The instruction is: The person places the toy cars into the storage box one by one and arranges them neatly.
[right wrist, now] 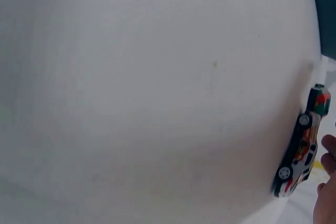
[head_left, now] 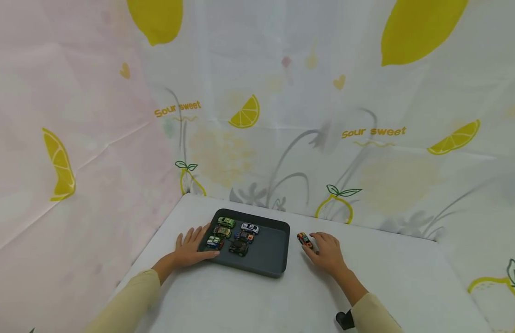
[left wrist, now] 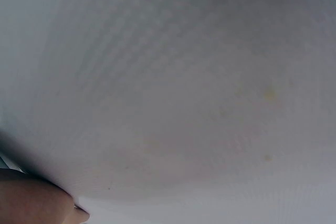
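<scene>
My left hand, fingers spread, rests against the left edge of a dark grey tray. Only part of that hand, a fingertip, shows in the left wrist view. Inside the tray, toward its left, several toy cars stand in two columns, among them a green one and a white one. Right of the tray, my right hand hovers with loosely bent fingers beside an orange toy car. The right wrist view shows a white-and-orange toy car with a second car beyond it, the fingers apart from both.
The tray stands on a white table near its back edge. A lemon-printed cloth hangs behind and at the sides. A black object shows at the right sleeve's cuff.
</scene>
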`<state>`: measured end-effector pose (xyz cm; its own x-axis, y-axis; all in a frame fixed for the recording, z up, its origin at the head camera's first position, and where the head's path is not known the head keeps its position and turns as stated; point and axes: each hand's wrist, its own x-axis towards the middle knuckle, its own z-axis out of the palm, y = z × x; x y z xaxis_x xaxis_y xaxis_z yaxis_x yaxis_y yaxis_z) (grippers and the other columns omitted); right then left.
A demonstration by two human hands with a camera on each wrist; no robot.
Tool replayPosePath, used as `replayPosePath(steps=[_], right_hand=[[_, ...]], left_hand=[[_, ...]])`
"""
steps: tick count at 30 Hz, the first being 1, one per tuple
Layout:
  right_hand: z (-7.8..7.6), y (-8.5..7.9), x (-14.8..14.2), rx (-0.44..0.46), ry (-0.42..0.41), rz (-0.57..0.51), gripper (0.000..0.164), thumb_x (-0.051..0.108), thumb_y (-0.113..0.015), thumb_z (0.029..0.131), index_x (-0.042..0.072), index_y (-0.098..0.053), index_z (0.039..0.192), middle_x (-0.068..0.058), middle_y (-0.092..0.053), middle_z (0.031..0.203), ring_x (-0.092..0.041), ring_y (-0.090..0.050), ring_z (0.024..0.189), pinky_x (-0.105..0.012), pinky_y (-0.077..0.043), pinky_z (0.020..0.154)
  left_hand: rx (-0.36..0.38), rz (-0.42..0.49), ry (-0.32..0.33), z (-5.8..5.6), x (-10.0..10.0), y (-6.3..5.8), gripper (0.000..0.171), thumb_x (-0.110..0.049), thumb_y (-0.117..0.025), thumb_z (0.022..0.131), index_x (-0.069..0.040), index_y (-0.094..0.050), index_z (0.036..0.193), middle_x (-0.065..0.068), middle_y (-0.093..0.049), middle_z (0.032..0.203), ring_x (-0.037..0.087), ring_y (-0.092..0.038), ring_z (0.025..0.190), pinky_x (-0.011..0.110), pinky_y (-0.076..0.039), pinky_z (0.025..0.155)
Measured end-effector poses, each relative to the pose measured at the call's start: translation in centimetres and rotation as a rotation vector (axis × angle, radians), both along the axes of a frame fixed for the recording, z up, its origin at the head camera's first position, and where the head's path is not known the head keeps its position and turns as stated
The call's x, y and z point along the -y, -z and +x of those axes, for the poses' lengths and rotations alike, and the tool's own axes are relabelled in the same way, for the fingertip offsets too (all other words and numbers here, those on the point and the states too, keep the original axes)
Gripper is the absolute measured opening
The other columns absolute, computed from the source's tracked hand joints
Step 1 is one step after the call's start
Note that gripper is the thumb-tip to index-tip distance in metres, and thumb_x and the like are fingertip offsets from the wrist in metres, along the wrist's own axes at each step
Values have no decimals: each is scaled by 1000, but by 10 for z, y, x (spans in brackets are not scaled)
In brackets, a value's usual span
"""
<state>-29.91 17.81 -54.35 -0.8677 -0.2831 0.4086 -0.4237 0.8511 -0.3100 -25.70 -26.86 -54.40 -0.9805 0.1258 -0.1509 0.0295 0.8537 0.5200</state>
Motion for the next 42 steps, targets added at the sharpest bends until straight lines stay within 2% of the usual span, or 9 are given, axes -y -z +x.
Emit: replayPosePath(steps=[6,14,18,23,28,35,42], right_hand=[[-1,0,8,44,17,24,44,36,-77,84,5,-67,114,-14,-69,112,-36,-58,115,-59,-40,100],[-3,5,9,20,33,40,46,33,-80,81,3,-67,114,-17,-68,111,-38,-59,109,-58,-42,95],[-5,3,13,27,43,53,49,34,-80,82,2,-65,116,-18,-67,112,-37,-59,108,-56,-43,92],[-11,4,18,54,80,54,51,35,-80,82,2,-66,118,-16,-69,109,-35,-61,101,-52,-44,84],[-16,6,23,109,124,76,53,40,-78,83,3,-66,118,-14,-69,106,-33,-60,98,-50,-41,85],[-17,0,24,147,145,106,49,40,-79,82,3,-70,113,-13,-68,101,-32,-59,92,-50,-39,83],[-21,-4,24,177,151,131,49,43,-78,82,9,-71,117,-12,-69,101,-31,-59,93,-49,-37,84]], left_hand=[[-3,-15,0,-1,-3,-1,110,-76,-59,79,-23,-7,160,24,-8,164,50,0,150,70,9,113],[-36,-10,8,2,-4,-1,106,-70,-62,82,-22,-8,160,24,-10,164,50,-1,150,70,9,113],[-59,-7,4,-1,-1,6,106,-72,-60,81,-25,-7,160,22,-10,165,48,-1,150,69,10,113],[-61,0,11,0,1,6,107,-74,-59,81,-26,-6,160,23,-10,164,49,0,150,70,11,112],[-68,1,13,2,2,4,108,-78,-57,80,-27,-6,160,23,-10,164,49,0,150,69,11,112],[-66,11,17,1,0,4,107,-75,-59,80,-27,-7,160,24,-10,164,50,0,149,70,10,112],[-70,12,7,0,1,7,108,-79,-56,79,-29,-5,160,22,-10,165,48,0,151,68,11,113]])
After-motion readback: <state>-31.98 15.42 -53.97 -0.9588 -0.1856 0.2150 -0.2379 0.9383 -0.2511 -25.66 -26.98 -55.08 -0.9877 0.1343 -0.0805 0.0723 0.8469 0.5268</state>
